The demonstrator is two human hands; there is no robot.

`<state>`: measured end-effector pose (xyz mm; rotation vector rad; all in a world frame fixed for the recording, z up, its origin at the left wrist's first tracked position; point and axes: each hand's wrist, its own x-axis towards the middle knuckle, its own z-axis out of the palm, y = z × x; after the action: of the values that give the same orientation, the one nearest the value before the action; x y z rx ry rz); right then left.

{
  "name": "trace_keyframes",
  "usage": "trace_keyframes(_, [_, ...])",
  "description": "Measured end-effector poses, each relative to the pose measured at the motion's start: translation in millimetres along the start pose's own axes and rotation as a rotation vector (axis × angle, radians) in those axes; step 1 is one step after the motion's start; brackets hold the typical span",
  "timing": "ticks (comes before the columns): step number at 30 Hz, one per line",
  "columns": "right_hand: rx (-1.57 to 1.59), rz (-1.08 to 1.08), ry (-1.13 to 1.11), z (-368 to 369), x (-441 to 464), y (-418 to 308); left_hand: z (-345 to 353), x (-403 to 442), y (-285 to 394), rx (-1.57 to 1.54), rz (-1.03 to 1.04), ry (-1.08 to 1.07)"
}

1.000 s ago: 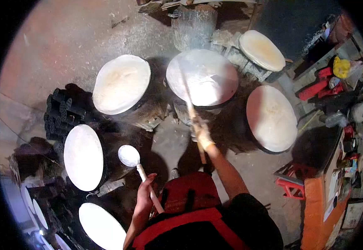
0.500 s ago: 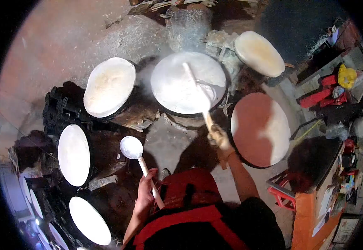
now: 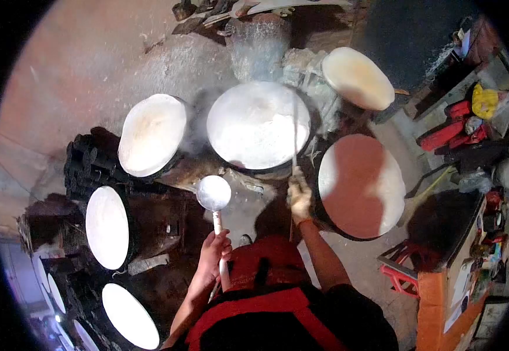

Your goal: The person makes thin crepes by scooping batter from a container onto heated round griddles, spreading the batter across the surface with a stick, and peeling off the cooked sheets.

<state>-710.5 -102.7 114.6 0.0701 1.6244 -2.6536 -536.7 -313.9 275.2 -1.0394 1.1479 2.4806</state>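
Observation:
My left hand [image 3: 214, 253] is wrapped round the pale handle of a round-headed ladle [image 3: 214, 193], held upright in front of my red apron. My right hand [image 3: 299, 195] grips a long wooden stick [image 3: 294, 131] whose far part lies over the right side of the centre round pan [image 3: 258, 126]. White material covers that pan, and steam hangs at its left. Just right of my right hand is another round pan [image 3: 361, 186], partly in reddish shadow. A pan with a pale, lightly browned surface [image 3: 152, 136] stands left of the centre one.
Two white-topped pans [image 3: 107, 227] [image 3: 130, 316] stand at the left. Dark perforated cylinders [image 3: 88, 161] are stacked behind them. A stack of pale round sheets [image 3: 358, 78] sits at the back right. An orange-sided table [image 3: 434, 310] and a red stool [image 3: 399, 279] stand at the right.
My left hand and the ladle have moved up and right. My right hand has shifted slightly left, and the stick has swung from slanting across the centre pan to nearly upright at its right side.

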Motion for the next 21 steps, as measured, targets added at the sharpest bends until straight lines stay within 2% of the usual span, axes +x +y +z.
trace_keyframes(2, [-0.177, 0.204, -0.028, 8, 2, -8, -1, 6, 6, -0.006, -0.023, -0.038])
trace_keyframes(4, [-0.043, 0.294, 0.057, 3, 28, -25, 3, 11, 10, 0.062, -0.01, -0.027])
trace_keyframes(7, [-0.077, 0.283, 0.089, -30, 53, -22, 3, 32, 14, 0.195, 0.022, -0.094])
trace_keyframes(9, [-0.021, 0.199, 0.027, -37, 42, -12, 6, 48, 22, 0.299, 0.042, -0.152])
trace_keyframes(11, [0.061, 0.11, -0.045, -35, 22, -11, 13, 77, 28, 0.326, 0.033, -0.119])
trace_keyframes(13, [-0.563, 0.032, -0.157, -29, -9, -49, 30, 105, 42, 0.319, 0.037, -0.086])
trace_keyframes(16, [-0.69, -0.138, 0.093, -31, -21, -47, 37, 169, 45, 0.238, 0.067, -0.171])
trace_keyframes(18, [-0.517, -0.17, 0.125, -49, -20, -7, 58, 184, 45, 0.259, 0.041, -0.163])
trace_keyframes(21, [-0.182, 0.182, 0.041, -30, -40, -12, 79, 206, 25, 0.332, -0.052, -0.095])
